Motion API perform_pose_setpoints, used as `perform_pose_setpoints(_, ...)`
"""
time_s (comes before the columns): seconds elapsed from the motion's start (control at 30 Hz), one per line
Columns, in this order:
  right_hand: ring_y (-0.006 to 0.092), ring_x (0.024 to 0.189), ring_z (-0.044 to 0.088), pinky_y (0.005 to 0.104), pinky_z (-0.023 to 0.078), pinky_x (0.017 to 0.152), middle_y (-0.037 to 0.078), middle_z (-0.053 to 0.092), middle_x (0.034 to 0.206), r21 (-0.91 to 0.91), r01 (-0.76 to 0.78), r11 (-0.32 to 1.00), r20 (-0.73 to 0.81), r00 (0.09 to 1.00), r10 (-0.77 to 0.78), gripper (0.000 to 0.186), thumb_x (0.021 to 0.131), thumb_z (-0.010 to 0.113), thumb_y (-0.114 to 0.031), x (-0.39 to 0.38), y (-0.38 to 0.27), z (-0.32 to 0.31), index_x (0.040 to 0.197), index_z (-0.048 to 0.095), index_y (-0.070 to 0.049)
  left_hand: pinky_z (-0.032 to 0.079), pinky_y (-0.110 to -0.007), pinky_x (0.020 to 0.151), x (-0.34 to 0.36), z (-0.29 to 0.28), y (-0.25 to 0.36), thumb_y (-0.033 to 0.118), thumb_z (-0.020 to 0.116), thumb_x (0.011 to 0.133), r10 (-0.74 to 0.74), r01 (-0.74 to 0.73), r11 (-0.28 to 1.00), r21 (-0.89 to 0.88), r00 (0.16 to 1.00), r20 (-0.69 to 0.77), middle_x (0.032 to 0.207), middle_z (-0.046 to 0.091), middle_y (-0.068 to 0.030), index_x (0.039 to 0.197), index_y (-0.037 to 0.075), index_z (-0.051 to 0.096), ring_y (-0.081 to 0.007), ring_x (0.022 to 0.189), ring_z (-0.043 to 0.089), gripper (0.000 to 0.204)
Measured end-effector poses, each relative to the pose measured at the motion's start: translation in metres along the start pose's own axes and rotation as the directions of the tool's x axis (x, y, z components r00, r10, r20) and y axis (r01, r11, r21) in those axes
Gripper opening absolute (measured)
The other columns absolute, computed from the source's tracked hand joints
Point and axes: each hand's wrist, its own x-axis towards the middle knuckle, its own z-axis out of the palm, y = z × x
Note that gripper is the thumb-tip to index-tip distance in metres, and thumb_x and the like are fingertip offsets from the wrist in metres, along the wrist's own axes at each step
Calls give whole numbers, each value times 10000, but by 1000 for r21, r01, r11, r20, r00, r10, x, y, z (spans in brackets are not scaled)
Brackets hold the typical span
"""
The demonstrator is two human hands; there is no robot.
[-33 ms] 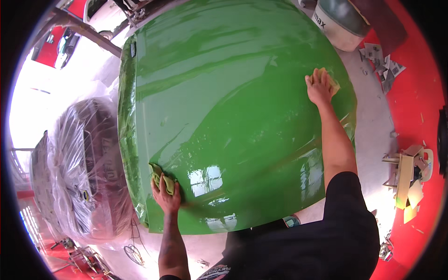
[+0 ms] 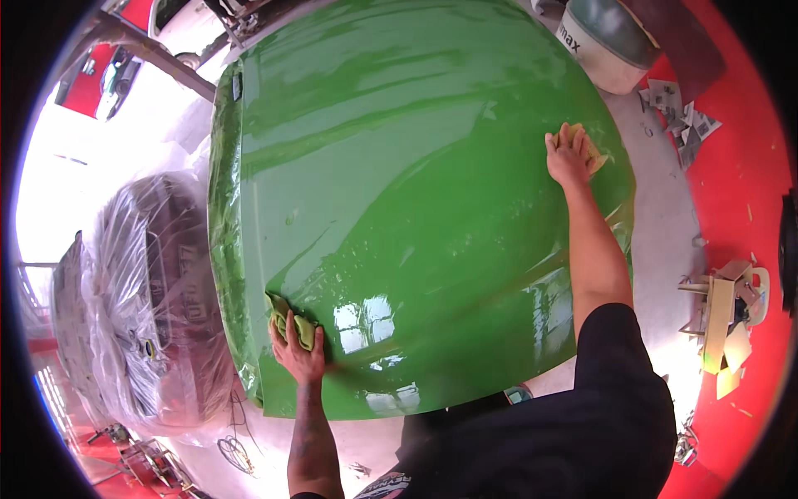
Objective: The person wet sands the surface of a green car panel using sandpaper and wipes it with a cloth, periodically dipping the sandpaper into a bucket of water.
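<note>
A large glossy green vehicle panel (image 2: 416,208) spans the middle of the head view, with window reflections and small light specks on its surface. At its lower left, my left hand (image 2: 299,353) presses a folded olive-green cloth (image 2: 304,333) against it, fingers over the cloth. My right hand (image 2: 569,162) is stretched to the upper right of the panel, holding a yellowish cloth (image 2: 595,154) to the surface under its fingers. Crinkled film (image 2: 224,224) runs along the panel's left edge.
A plastic-wrapped car part (image 2: 150,299) stands at left, near a metal frame (image 2: 166,62). A white container (image 2: 607,50) and torn papers (image 2: 682,121) are at upper right. Cardboard (image 2: 721,308) lies at right. Cables (image 2: 237,453) lie on the floor below.
Both hands have shifted very slightly with their cloths: the left a little to the right and down, the right a little downward. Little else differs.
</note>
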Motion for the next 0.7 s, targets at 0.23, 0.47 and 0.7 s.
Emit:
perform_pose_setpoints(0.23, 306, 1501, 78, 577, 54, 1174, 140, 75, 1625, -26, 531, 847, -72, 844, -531, 685, 1013, 275, -472, -104, -234, 66, 1543, 162, -54, 269, -491, 1100, -3, 4, 17, 428, 656, 819, -182, 180, 983, 44, 983, 24, 1451, 433, -155, 1298, 160, 578, -358, 1351, 388, 554)
perform_pose_setpoints(0.47, 257, 1497, 128, 495, 108, 1195, 75, 111, 1630, -13, 952, 306, 180, 304, -936, 661, 1023, 227, -483, -173, -310, 95, 1546, 177, -83, 296, -492, 1077, -12, -2, -13, 443, 653, 809, -127, 130, 991, -44, 990, 63, 1435, 440, -184, 1297, 124, 565, -378, 1321, 416, 589)
perform_pose_setpoints(0.7, 268, 1491, 143, 493, 170, 1191, 77, 106, 1628, -142, 330, 933, -68, 937, -342, 720, 993, 241, -582, 64, -89, 24, 1553, 169, -135, 316, -513, 1060, -17, -11, -37, 573, 686, 777, -86, 86, 996, -34, 996, 24, 1429, 450, -195, 1195, 92, 570, -412, 1313, 419, 647)
